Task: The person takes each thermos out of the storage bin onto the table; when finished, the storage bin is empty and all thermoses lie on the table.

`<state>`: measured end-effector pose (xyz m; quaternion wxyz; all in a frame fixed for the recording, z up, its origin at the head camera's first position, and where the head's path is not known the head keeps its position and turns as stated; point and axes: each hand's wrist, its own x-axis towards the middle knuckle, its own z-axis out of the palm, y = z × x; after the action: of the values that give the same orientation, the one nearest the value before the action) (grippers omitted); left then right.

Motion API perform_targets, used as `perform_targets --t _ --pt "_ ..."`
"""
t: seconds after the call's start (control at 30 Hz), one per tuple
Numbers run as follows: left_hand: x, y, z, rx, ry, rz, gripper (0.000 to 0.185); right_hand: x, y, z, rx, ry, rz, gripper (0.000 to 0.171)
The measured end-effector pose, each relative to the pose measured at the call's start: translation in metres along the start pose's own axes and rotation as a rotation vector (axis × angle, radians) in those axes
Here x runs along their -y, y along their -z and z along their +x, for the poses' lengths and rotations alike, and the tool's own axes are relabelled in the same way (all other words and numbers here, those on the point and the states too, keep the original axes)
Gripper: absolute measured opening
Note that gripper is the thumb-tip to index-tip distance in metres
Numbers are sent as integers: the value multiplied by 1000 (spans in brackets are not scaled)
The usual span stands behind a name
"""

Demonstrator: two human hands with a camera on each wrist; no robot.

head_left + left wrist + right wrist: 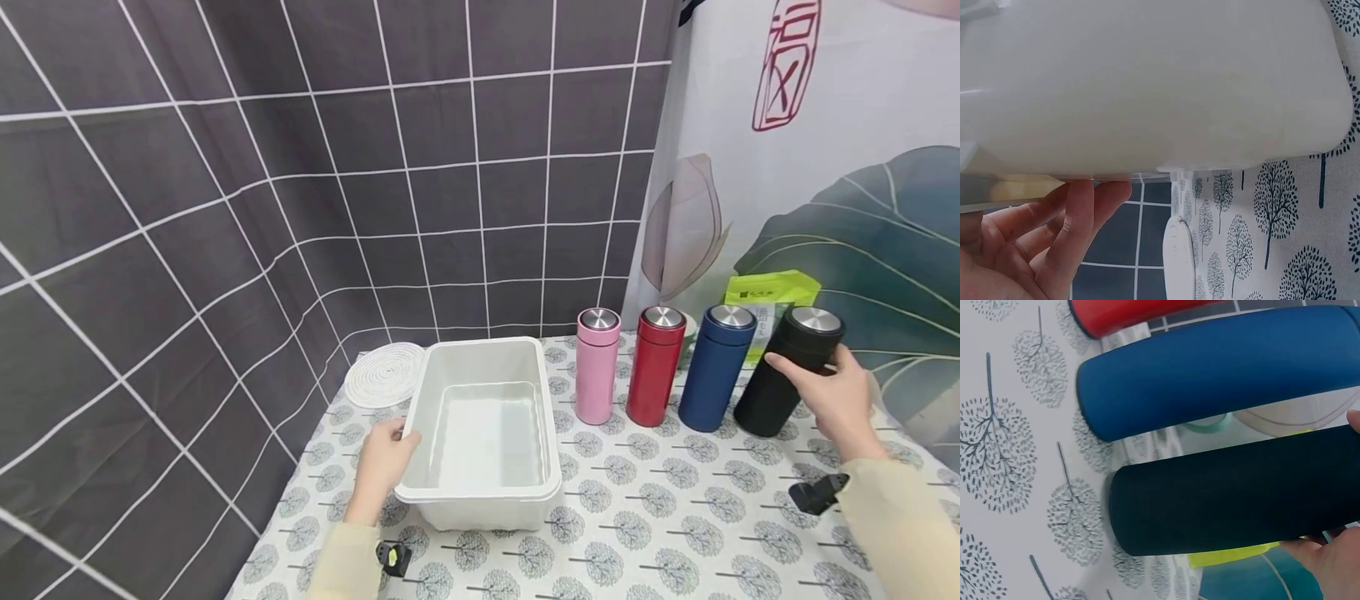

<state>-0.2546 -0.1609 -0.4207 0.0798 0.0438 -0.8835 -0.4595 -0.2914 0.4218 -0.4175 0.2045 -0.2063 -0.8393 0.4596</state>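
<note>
Right hand wraps its grip round the black flask; left hand holds the white tub's rim.

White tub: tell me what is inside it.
The white tub holds nothing visible; its bare bottom shows. The near wall hides a strip of floor just behind it. The left hand grips its left rim.
</note>
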Motion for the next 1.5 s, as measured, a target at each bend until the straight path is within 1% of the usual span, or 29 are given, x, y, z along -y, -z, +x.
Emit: perform_targets --t 0.1,0.2,0.27,0.4,0.47,0.53,0.67,0.77,0.83,0.9,0.93,0.97,1.0,1.03,1.07,1.1,1.17,1.2,1.23,1.27,1.3,1.33,1.37,1.43,1.5 --pt "0 1 -2 -3 11 1 35 -5 -4 -1 -7 -15 -17 78" --pt "1 2 -4 2 18 3 36 -7 -6 -1 -14 -9 -29 77" --pt "1 4 -5 4 23 6 36 -6 -6 0 16 9 -46 81" --pt "3 9 -6 8 34 6 38 -2 -5 3 109 60 -66 90" --pt "4 10 -6 9 34 1 38 -1 -4 5 142 73 -68 91" --pt "5 11 -6 9 36 -6 38 -1 -5 5 156 78 -66 90" --pt "6 13 -6 8 43 -11 39 -1 -11 4 151 85 -45 87" --pt "7 14 1 10 46 -20 44 2 -14 2 148 61 -4 90" --pt "7 14 6 13 42 -7 54 6 -14 -2 145 36 29 94" --pt "8 12 9 7 25 21 65 9 -11 -11 104 23 38 97" --pt "8 11 9 -1 11 29 67 11 -10 -18 71 39 27 97" --pt "8 11 9 -19 -17 35 67 13 -8 -26 26 80 11 96" --pt "8 11 8 -37 -62 45 64 17 -6 -36 -27 143 -3 92" --pt "6 13 7 -58 -126 54 59 21 -4 -45 -85 229 -21 88" --pt "4 15 7 -69 -201 55 53 27 -3 -54 -143 340 -49 85" --pt "0 19 8 -77 -283 57 48 36 -1 -62 -181 444 -75 82" --pt "-12 28 15 -91 -474 83 44 55 -2 -73 -218 661 -102 77" --pt "-20 33 20 -88 -552 118 46 67 -3 -75 -211 739 -112 75" --pt "-28 38 27 -92 -615 164 49 79 -5 -77 -193 797 -135 77" --pt "-36 41 34 -91 -657 219 52 90 -8 -77 -166 825 -161 78" --pt "-44 44 42 -91 -677 278 56 101 -12 -78 -128 824 -191 77" --pt "-51 45 49 -88 -681 340 59 108 -17 -78 -95 824 -230 79" --pt "-57 45 54 -70 -672 398 62 114 -23 -78 -65 808 -280 81" --pt "-64 41 62 -12 -620 500 67 119 -35 -80 0 752 -387 85" --pt "-68 34 67 61 -562 579 70 117 -45 -83 53 701 -471 89"
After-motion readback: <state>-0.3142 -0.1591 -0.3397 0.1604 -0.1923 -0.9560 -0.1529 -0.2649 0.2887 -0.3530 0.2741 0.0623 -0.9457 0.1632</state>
